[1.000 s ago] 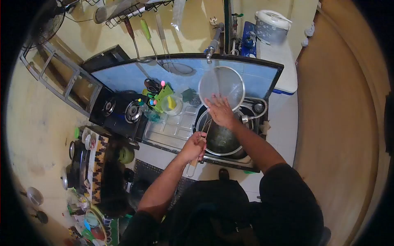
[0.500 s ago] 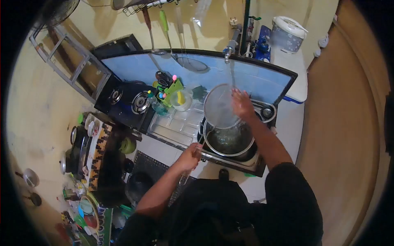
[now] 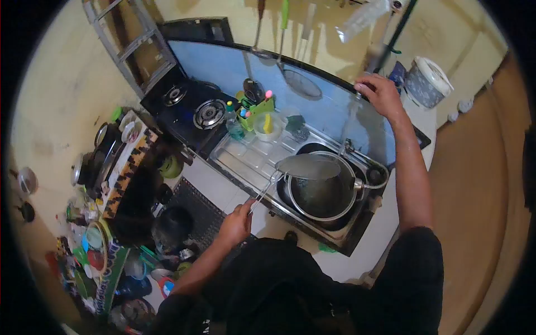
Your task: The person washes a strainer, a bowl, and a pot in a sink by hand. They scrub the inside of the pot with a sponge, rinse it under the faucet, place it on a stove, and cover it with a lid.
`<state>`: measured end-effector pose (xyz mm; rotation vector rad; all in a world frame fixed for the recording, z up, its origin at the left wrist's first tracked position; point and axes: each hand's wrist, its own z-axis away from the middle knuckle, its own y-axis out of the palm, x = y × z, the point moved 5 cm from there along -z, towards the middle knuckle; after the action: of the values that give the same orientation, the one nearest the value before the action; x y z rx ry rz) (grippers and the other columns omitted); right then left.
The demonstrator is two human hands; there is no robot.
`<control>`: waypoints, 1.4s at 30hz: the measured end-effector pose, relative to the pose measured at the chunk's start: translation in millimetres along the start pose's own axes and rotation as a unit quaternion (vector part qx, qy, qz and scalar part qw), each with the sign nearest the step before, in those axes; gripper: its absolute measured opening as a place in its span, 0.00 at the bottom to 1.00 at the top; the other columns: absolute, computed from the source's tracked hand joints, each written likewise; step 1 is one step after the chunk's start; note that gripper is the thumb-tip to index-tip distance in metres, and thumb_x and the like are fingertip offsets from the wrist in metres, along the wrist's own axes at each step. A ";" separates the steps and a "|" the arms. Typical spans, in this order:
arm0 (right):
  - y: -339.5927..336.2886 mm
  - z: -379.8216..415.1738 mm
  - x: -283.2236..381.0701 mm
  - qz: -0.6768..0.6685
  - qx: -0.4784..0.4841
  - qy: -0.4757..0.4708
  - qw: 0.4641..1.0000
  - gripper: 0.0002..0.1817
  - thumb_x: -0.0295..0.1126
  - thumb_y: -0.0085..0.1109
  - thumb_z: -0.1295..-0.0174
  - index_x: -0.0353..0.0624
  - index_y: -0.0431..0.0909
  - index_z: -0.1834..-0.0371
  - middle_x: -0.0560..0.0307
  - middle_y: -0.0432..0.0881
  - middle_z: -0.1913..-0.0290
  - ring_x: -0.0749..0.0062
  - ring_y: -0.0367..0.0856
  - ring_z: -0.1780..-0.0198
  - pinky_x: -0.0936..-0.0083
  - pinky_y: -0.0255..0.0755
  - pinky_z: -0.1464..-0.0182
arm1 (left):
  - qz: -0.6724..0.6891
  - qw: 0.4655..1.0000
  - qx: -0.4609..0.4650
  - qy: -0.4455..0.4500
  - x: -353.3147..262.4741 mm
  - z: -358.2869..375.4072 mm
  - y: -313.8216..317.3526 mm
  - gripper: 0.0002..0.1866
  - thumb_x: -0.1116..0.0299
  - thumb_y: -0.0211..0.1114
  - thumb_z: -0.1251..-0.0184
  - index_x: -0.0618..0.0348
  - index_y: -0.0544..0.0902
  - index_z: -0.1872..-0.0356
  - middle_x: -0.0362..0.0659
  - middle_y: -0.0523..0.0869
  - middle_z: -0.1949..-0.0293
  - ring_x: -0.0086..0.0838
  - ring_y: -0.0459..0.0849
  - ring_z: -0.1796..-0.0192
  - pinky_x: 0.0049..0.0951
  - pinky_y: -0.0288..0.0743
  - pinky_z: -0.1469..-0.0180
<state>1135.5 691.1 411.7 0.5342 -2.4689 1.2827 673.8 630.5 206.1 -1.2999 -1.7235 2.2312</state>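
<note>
My left hand [image 3: 237,226] is closed on the handle of a round mesh strainer [image 3: 309,167]. The strainer lies tilted over the back-left part of a metal pot [image 3: 355,207], which stands in the sink and holds dark liquid. My right hand [image 3: 379,92] is raised at the wall faucet [image 3: 359,95], its fingers curled at the faucet's top. A stream of water falls from the spout behind the pot.
Left of the sink are a drainboard [image 3: 233,162], a white tub [image 3: 269,135] with a yellow sponge, a green caddy [image 3: 258,114] and a black stove [image 3: 187,103]. Ladles and another strainer [image 3: 302,83] hang on the wall. A rice cooker [image 3: 429,82] stands at the right.
My right hand has left the strainer's mesh and gone up to the faucet. The strainer has come down lower over the pot, still in my left hand. The view has turned.
</note>
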 end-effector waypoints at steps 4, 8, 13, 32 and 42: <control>6.8 -7.6 6.0 0.137 -0.003 0.086 0.987 0.15 0.41 0.66 0.43 0.43 0.84 0.60 0.49 0.83 0.64 0.53 0.82 0.62 0.63 0.75 0.57 | 0.024 0.999 -0.046 0.006 19.6 16.6 2.7 0.25 0.73 0.58 0.34 0.51 0.68 0.36 0.55 0.80 0.59 0.52 0.83 0.60 0.48 0.78 0.58; 21.8 -9.9 25.4 0.130 -0.056 0.165 0.976 0.14 0.39 0.66 0.44 0.44 0.83 0.58 0.49 0.83 0.62 0.52 0.81 0.59 0.61 0.73 0.54 | 0.078 0.993 -0.089 0.000 38.8 27.1 -1.1 0.23 0.72 0.59 0.34 0.53 0.71 0.37 0.55 0.82 0.60 0.49 0.83 0.62 0.44 0.78 0.59; 100.9 4.5 80.9 0.084 -0.201 -0.016 0.976 0.14 0.31 0.66 0.47 0.44 0.82 0.57 0.46 0.82 0.59 0.51 0.78 0.54 0.60 0.71 0.48 | 0.100 0.989 -0.098 -0.041 65.1 35.8 -12.5 0.22 0.71 0.58 0.30 0.55 0.71 0.36 0.52 0.83 0.68 0.39 0.83 0.71 0.38 0.78 0.67; 507.1 -8.2 -55.7 0.119 0.246 0.249 0.929 0.20 0.37 0.66 0.48 0.37 0.79 0.56 0.42 0.83 0.54 0.48 0.82 0.50 0.57 0.76 0.49 | 0.597 0.725 0.054 -0.338 155.6 43.7 -15.5 0.19 0.68 0.51 0.25 0.56 0.66 0.36 0.40 0.79 0.70 0.21 0.73 0.80 0.22 0.68 0.80; 329.1 43.2 93.1 -0.103 -0.135 -0.069 0.983 0.24 0.25 0.59 0.50 0.45 0.78 0.45 0.46 0.75 0.40 0.49 0.71 0.37 0.59 0.62 0.35 | 0.580 0.749 0.178 -0.266 59.3 -43.1 -27.6 0.22 0.78 0.47 0.30 0.58 0.62 0.36 0.41 0.74 0.72 0.23 0.70 0.81 0.26 0.66 0.81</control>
<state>898.2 812.8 193.3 0.8033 -2.5629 0.8406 650.0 703.9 192.7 -2.0709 -0.2342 3.5697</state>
